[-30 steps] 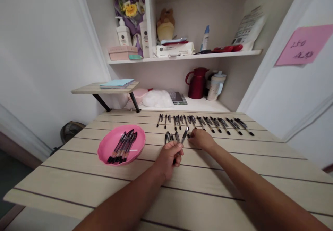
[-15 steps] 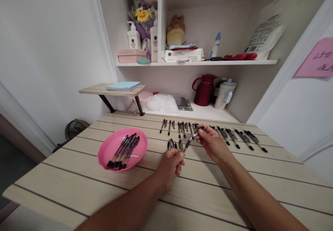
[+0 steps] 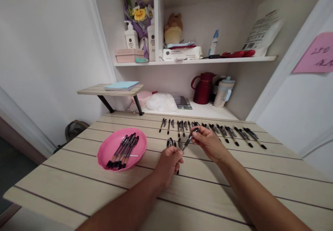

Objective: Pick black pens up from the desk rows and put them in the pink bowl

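Observation:
My left hand [image 3: 169,161] is closed around the lower barrel of a black pen [image 3: 186,144], held just above the wooden table [image 3: 78,186]. My right hand [image 3: 208,142] pinches the pen's upper end, where a cap [image 3: 195,130] sits at my fingertips. A row of pens and caps [image 3: 215,129] lies across the table beyond my hands. A few loose caps [image 3: 171,142] lie just left of the held pen. A pink dish [image 3: 105,150] with several capped pens [image 3: 124,149] sits to the left.
Behind the table a low shelf holds a red jug [image 3: 202,88], a cream jug [image 3: 223,91] and a white bag [image 3: 161,102]. A small raised shelf [image 3: 109,91] carries a blue notebook. An upper shelf [image 3: 195,60] holds bottles and boxes. A pink note [image 3: 314,54] sticks on the right wall.
My right hand lifted off the table, where it had been at the row of parts, and came to the tip of the pen in my left hand with a cap.

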Demonstrator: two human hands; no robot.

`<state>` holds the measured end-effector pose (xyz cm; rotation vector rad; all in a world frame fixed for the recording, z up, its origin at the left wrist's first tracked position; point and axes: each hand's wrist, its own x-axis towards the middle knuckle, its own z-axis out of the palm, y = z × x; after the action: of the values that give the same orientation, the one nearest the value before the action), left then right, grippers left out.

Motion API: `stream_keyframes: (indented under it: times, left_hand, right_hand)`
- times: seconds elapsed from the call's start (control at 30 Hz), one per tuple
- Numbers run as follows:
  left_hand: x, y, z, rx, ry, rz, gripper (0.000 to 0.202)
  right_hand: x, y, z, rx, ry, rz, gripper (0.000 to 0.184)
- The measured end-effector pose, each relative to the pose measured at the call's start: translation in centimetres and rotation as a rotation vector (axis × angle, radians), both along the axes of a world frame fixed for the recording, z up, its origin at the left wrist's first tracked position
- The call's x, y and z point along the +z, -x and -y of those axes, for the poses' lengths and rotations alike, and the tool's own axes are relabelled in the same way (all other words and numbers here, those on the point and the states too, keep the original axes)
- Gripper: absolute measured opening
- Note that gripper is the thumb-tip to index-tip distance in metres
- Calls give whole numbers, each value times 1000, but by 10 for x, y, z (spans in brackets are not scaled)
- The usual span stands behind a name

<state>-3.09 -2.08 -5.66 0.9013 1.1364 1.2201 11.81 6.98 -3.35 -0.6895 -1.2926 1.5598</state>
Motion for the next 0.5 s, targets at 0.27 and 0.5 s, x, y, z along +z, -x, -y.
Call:
stream_keyframes:
  times: [0.27,0.5]
  left_hand:
    - [7,0,2,50,-11,-4,17]
    - [5,-1,2,73,-81,19,17]
  right_hand:
    - [-1,9,8,73,3,68,28]
    - [0,10,11,76,14,99,28]
